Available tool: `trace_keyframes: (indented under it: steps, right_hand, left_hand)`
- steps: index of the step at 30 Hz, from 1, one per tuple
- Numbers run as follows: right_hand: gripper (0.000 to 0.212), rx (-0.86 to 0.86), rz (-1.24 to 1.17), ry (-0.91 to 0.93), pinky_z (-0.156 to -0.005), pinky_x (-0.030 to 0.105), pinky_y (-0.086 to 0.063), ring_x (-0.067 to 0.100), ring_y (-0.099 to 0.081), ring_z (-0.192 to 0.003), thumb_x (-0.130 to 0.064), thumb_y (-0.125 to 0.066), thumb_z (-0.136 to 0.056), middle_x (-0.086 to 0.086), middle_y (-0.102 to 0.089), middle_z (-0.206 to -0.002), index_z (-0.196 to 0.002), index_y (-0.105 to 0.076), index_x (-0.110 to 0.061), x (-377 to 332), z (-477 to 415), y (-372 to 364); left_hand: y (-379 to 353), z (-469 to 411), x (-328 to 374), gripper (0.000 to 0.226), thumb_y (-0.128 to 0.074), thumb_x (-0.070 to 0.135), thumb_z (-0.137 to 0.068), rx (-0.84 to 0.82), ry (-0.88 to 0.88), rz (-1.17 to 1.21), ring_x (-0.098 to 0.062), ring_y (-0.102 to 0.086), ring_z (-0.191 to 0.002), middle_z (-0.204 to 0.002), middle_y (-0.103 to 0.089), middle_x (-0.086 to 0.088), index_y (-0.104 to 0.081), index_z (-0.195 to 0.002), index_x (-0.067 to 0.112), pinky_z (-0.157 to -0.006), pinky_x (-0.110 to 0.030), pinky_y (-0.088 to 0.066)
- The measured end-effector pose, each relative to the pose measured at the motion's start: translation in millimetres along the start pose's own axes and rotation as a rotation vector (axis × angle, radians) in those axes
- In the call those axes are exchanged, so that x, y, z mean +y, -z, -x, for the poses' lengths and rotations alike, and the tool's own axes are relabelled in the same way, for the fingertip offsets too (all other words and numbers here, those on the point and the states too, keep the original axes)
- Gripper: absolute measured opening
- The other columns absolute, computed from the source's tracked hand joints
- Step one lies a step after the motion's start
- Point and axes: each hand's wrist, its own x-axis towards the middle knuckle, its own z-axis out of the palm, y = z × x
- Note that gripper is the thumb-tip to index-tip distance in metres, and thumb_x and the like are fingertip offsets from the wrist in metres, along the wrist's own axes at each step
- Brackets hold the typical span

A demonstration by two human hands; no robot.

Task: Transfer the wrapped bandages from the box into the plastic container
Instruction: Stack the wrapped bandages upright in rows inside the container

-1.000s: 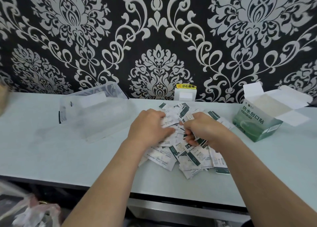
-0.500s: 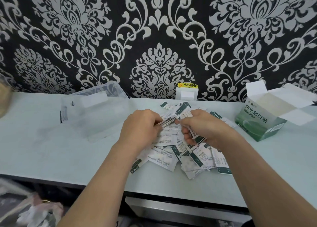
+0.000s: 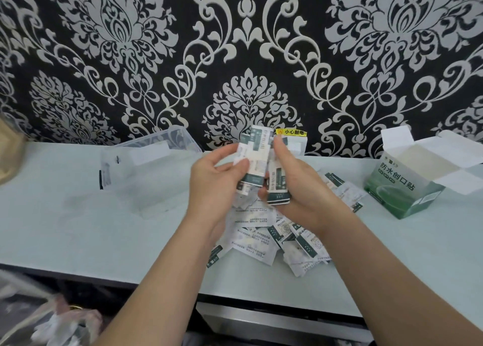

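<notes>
A loose pile of white-and-green wrapped bandages (image 3: pixel 264 238) lies on the pale table in front of me. Above it, my left hand (image 3: pixel 211 188) holds a small stack of wrapped bandages (image 3: pixel 254 160) upright between thumb and fingers. My right hand (image 3: pixel 298 188) grips a second stack (image 3: pixel 278 188) right beside it, and the two stacks touch. The clear plastic container (image 3: pixel 146 167) stands open at the back left, apart from both hands. The green bandage box (image 3: pixel 402 186) sits at the right with its flaps open.
A patterned black-and-white wall rises directly behind the table (image 3: pixel 65 228). A white socket with a yellow warning label (image 3: pixel 292 136) sits at the wall behind my hands. A crumpled plastic bag (image 3: pixel 39 319) lies below the table's front edge at the lower left.
Both hands have risen from the pile, each now holding a gathered stack of bandages upright above it. One second ago they were pressed down among the loose bandages.
</notes>
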Motion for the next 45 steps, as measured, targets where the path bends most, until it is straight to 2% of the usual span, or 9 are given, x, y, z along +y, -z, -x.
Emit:
trace_keyframes:
  steps: [3, 6, 12, 17, 26, 33, 38, 41, 45]
  right_hand:
    - [0.032, 0.077, 0.048, 0.05, -0.076, 0.042, -0.05, 0.029, -0.064, -0.089, -0.034, -0.057, -0.096, 0.021, -0.07, -0.108, -0.112, -0.065, -0.008, 5.1, -2.5, -8.0]
    - [0.028, 0.168, 0.009, 0.024, -0.06, 0.033, -0.056, 0.025, -0.073, -0.076, -0.027, -0.051, -0.1, 0.018, -0.073, -0.096, -0.116, -0.06, -0.006, 5.9, -2.6, -9.3]
    - [0.021, 0.158, 0.1, 0.025, -0.048, 0.03, -0.054, 0.027, -0.07, -0.067, -0.012, -0.048, -0.1, 0.015, -0.072, -0.077, -0.108, -0.061, 0.001, -6.0, 4.9, -5.8]
    - [0.022, 0.099, 0.659, 0.068, -0.081, 0.047, -0.055, 0.034, -0.069, -0.093, -0.005, -0.046, -0.09, 0.021, -0.071, -0.097, -0.099, -0.065, -0.012, 0.0, 6.4, -5.2]
    - [0.02, -0.177, 0.399, -0.028, -0.05, 0.025, -0.049, 0.014, -0.061, -0.062, 0.007, -0.043, -0.088, 0.011, -0.059, -0.07, -0.083, -0.061, 0.001, -1.5, 9.6, -4.3]
    - [0.022, -0.037, 0.164, 0.032, -0.09, 0.048, -0.052, 0.022, -0.066, -0.087, -0.015, -0.047, -0.099, 0.016, -0.069, -0.098, -0.098, -0.068, -0.01, -2.4, 6.4, -4.9]
    - [0.012, 0.078, 0.062, 0.024, -0.043, 0.021, -0.035, 0.014, -0.046, -0.05, -0.016, -0.05, -0.099, 0.015, -0.056, -0.075, -0.102, -0.057, -0.006, -3.6, 2.7, -4.6]
    - [0.012, 0.074, 0.019, -0.026, -0.04, 0.019, -0.03, 0.014, -0.045, -0.049, -0.015, -0.05, -0.098, 0.011, -0.056, -0.072, -0.095, -0.058, -0.006, -2.5, 0.3, -3.2]
    - [0.014, 0.106, 0.007, -0.086, -0.037, 0.018, -0.022, 0.01, -0.034, -0.043, -0.017, -0.047, -0.096, 0.004, -0.048, -0.061, -0.086, -0.055, -0.011, 2.5, -0.4, -5.5]
  left_hand:
    - [-11.1, 7.4, -5.7, 0.031, -0.06, 0.001, -0.092, -0.114, -0.027, -0.09, -0.009, -0.073, -0.076, -0.091, -0.075, 0.002, -0.065, -0.117, 0.019, -0.062, -0.018, -0.055]
    - [-14.2, 6.6, -15.5, 0.031, -0.058, 0.016, -0.093, -0.135, -0.233, -0.528, -0.007, -0.067, -0.086, -0.094, -0.07, 0.014, -0.066, -0.121, 0.028, -0.079, -0.025, -0.054]
    - [-8.0, 10.3, -8.8, 0.093, -0.079, 0.027, -0.075, -0.441, -0.405, -0.757, -0.003, -0.003, -0.142, -0.148, -0.01, 0.028, -0.025, -0.149, 0.042, -0.111, -0.028, -0.034]
    - [-9.1, 16.6, -8.6, 0.112, -0.084, 0.039, -0.066, -0.554, -0.437, -1.017, 0.001, 0.03, -0.139, -0.15, 0.026, 0.031, -0.006, -0.145, 0.057, -0.115, -0.036, -0.013]
    - [3.8, 1.4, -10.0, 0.063, -0.072, 0.037, -0.063, -0.335, -0.477, -1.035, -0.013, -0.027, -0.129, -0.139, -0.021, 0.018, -0.048, -0.122, 0.036, -0.099, -0.035, -0.043]
    - [-1.5, 2.8, -7.2, 0.059, -0.078, 0.041, -0.062, -0.278, -0.46, -0.925, -0.005, -0.032, -0.118, -0.123, -0.032, 0.015, -0.051, -0.114, 0.037, -0.091, -0.017, -0.036]
    - [8.3, -5.3, 2.0, 0.025, -0.073, 0.03, -0.082, -0.229, -0.342, -0.748, -0.001, -0.054, -0.093, -0.108, -0.049, 0.011, -0.059, -0.103, 0.034, -0.078, -0.01, -0.042]
    - [15.2, -8.6, 3.6, 0.008, -0.062, 0.016, -0.093, -0.285, -0.158, -0.551, -0.012, -0.062, -0.068, -0.089, -0.064, -0.001, -0.06, -0.096, 0.024, -0.064, -0.029, -0.055]
    - [8.5, -5.4, -3.2, 0.014, -0.057, 0.011, -0.095, -0.311, -0.152, -0.498, -0.012, -0.056, -0.054, -0.07, -0.06, 0.001, -0.059, -0.096, 0.024, -0.049, -0.025, -0.046]
